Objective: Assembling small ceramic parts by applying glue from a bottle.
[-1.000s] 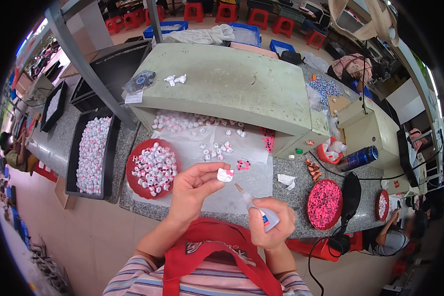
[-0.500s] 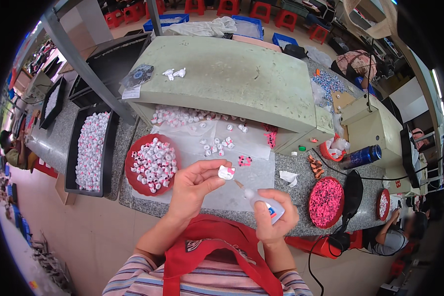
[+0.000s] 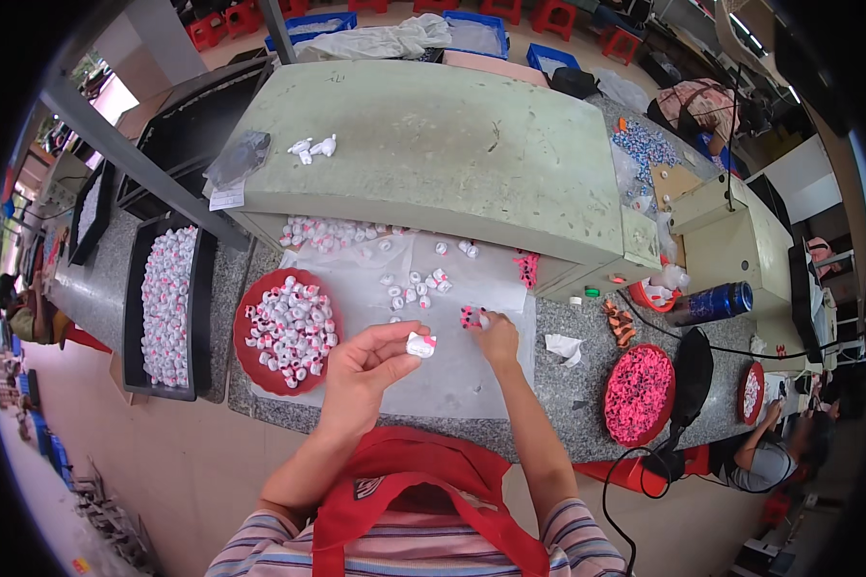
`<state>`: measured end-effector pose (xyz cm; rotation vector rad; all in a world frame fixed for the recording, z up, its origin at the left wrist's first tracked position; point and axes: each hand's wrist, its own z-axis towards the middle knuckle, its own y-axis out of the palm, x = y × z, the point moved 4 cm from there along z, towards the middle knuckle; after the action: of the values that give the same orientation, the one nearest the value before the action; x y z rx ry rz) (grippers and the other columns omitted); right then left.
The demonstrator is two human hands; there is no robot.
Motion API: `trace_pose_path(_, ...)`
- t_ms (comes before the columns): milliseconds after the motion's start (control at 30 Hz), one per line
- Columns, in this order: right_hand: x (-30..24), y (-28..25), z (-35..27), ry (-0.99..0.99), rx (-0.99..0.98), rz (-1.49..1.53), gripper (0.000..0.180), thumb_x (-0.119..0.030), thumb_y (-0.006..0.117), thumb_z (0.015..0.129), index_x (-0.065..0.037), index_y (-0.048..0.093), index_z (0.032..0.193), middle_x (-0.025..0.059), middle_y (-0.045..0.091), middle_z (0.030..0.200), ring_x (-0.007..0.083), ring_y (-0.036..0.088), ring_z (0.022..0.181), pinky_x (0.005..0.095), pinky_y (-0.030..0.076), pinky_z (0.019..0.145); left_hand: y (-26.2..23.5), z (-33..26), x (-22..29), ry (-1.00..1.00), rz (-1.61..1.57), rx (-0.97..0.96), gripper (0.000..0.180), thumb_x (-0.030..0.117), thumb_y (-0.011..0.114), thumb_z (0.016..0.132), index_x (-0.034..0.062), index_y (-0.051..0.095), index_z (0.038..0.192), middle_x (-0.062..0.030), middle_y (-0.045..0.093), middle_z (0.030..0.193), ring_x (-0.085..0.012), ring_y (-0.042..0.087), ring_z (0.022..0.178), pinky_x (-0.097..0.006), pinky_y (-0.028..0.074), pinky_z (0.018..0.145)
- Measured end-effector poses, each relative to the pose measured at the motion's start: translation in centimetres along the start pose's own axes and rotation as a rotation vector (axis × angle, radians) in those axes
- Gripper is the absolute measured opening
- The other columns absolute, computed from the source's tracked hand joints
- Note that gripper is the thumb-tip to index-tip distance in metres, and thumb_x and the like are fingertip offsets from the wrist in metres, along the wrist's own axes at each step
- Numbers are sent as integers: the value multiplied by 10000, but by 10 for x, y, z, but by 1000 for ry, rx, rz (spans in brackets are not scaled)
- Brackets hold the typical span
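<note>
Taking the white piece (image 3: 420, 344) as the clock's centre, a black tray (image 3: 204, 317) heaped with small white and pink parts lies well out toward 9 o'clock on the speckled tabletop (image 3: 568, 409). Nearer, also at 9 o'clock, is a scalloped red bowl (image 3: 260, 373) filled with similar parts. The left hand (image 3: 361, 375), at 8 o'clock, pinches that pink-marked white piece between thumb and fingers, above a white sheet (image 3: 433, 389). Loose white parts (image 3: 417, 288) are scattered at 12 o'clock. Small pink parts (image 3: 469, 315) lie at 2 o'clock; the right hand (image 3: 492, 338), at 3 o'clock, has its fingertips down at them, but whether it grips one I cannot tell. Farther out are a crumpled white tissue (image 3: 564, 349) at 3 o'clock and a red dish (image 3: 666, 412) of pink-and-black parts, nearer 4 o'clock.
</note>
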<state>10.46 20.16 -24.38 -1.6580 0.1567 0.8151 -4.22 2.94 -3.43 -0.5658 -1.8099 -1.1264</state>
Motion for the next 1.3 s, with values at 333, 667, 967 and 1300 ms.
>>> trace_pose_path(333, -95, -98, -45, 261, -141, 1025, 123, -63, 637, 697, 28, 605, 774, 112, 591, 657, 182, 557, 511, 271, 453, 493, -1, -18, 7, 114, 58, 17, 310, -101, 542, 759, -41, 523, 1063, -125, 579, 1038, -151, 569, 935, -237, 464, 799)
trace_pose_path(667, -195, -178, -117, -43, -209, 1118, 99, 48, 641, 698, 44, 585, 780, 89, 591, 739, 100, 538, 557, 199, 437, 492, 23, -46, 23, 337, 98, -107, 289, -120, 532, 758, -65, 525, 1042, -152, 509, 1095, -198, 537, 993, -276, 456, 846)
trace_pose_path(967, -198, -176, -129, -226, 11, 958, 145, 53, 653, 697, 25, 593, 826, 65, 587, 777, 86, 552, 658, 194, 442, 561, 25, -49, 27, 274, -22, -151, 271, -102, 545, 756, -60, 542, 1024, -166, 516, 1074, -219, 528, 1013, -296, 450, 861)
trace_pose_path(1300, -199, -180, -108, -273, -4, 821, 175, 64, 664, 663, 9, 629, 825, 61, 589, 773, 98, 557, 680, 205, 433, 605, 27, -31, 19, 359, 103, -143, 238, -88, 522, 777, -51, 550, 1011, -160, 527, 1051, -210, 523, 978, -293, 433, 841)
